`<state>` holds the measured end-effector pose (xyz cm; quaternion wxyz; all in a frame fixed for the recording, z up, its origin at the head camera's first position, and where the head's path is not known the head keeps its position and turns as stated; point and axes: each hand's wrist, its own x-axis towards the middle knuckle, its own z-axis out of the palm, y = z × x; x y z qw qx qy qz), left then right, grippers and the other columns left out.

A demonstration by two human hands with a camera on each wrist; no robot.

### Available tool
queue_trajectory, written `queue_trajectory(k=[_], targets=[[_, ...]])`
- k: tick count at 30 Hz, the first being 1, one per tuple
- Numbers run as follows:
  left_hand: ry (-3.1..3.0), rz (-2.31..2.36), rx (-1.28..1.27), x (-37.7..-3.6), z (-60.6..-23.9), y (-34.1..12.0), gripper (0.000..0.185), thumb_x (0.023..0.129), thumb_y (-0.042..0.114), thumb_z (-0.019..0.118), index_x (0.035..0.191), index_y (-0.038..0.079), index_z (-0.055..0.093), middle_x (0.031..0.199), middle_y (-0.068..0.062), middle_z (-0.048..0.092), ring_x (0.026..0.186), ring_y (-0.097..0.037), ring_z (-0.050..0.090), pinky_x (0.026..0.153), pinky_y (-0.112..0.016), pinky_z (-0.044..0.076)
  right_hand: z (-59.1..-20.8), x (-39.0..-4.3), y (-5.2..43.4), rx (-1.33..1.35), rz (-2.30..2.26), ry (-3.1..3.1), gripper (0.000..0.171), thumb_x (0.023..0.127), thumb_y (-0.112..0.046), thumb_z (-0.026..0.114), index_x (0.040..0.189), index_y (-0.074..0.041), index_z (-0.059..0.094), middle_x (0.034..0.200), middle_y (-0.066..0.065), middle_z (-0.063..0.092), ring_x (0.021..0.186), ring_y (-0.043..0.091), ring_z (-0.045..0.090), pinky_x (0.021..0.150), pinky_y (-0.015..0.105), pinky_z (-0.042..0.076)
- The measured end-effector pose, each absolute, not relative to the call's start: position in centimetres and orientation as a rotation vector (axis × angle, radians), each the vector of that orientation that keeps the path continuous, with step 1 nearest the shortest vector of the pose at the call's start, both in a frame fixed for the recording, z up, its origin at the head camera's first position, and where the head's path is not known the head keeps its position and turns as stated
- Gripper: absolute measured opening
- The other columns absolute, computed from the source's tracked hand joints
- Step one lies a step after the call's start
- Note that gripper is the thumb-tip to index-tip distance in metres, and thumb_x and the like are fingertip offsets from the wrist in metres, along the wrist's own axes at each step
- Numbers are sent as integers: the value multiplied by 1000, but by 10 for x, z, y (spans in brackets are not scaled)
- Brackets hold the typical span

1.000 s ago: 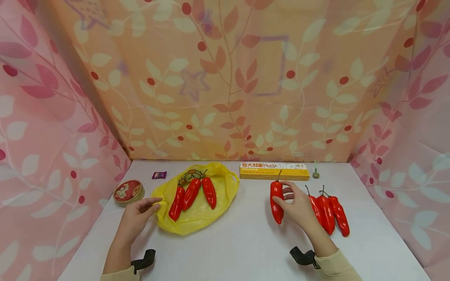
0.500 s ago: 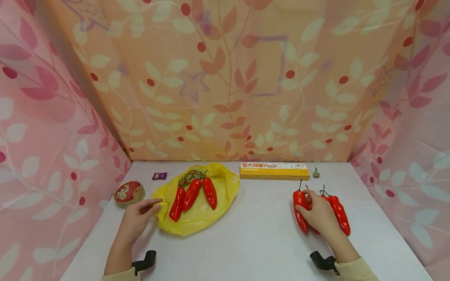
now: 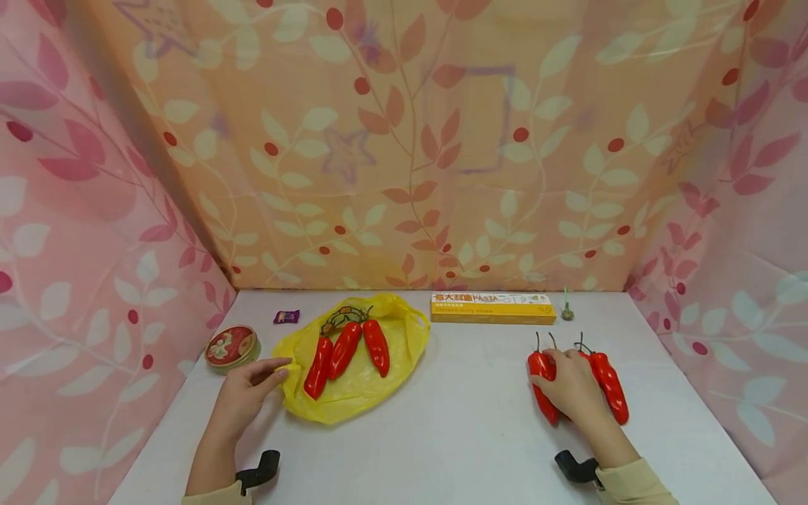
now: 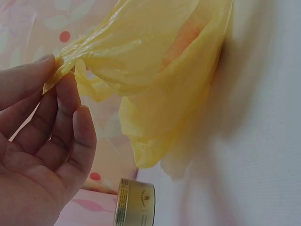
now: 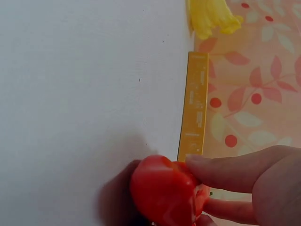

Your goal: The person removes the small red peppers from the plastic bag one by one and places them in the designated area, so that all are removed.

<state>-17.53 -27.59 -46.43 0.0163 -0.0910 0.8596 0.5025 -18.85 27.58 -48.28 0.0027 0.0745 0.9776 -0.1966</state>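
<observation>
My left hand (image 3: pixel 243 393) pinches the left edge of a yellow plastic bag (image 3: pixel 410 337) between thumb and fingers; the left wrist view shows the bag edge (image 4: pixel 63 70) gathered at the fingertips. Three shiny red chili peppers (image 3: pixel 345 351) lie on the spread bag, stems pointing away. At the right, my right hand (image 3: pixel 576 386) holds a red chili pepper (image 3: pixel 540 366) low over the table, thumb on its near side. More red peppers (image 3: pixel 609 389) lie beside and under this hand, partly hidden by it. In the right wrist view the held pepper (image 5: pixel 162 188) appears end-on.
A yellow and white pasta box (image 3: pixel 492 308) lies along the back, with a small green-stemmed item (image 3: pixel 567 312) to its right. A round red-lidded tin (image 3: pixel 232 347) and a purple wrapped sweet (image 3: pixel 287 316) are at the left. Patterned cloth walls (image 3: pixel 404 210) enclose the white table (image 3: pixel 429 449).
My right hand has carried its pepper to the right and down, beside the other peppers. The left hand stays on the bag's edge.
</observation>
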Motion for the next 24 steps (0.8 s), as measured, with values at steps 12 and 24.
queue_trajectory(k=[12, 24], targets=[[2682, 1580, -255, -174, -465, -277, 37, 99, 31, 66, 131, 13, 69, 128, -12, 67, 108, -22, 59, 87, -21, 55, -466, -191, 270, 190, -672, 3067, 79, 83, -34, 82, 147, -5, 46, 127, 30, 54, 116, 48, 48, 75, 60, 58], [2673, 1604, -263, -175, -466, -278, 36, 99, 30, 66, 131, 14, 69, 130, -12, 66, 107, -20, 60, 89, -23, 56, -438, -202, 237, -17, -859, 3131, 72, 86, -38, 80, 146, -10, 50, 121, 19, 64, 101, 32, 59, 78, 46, 58]])
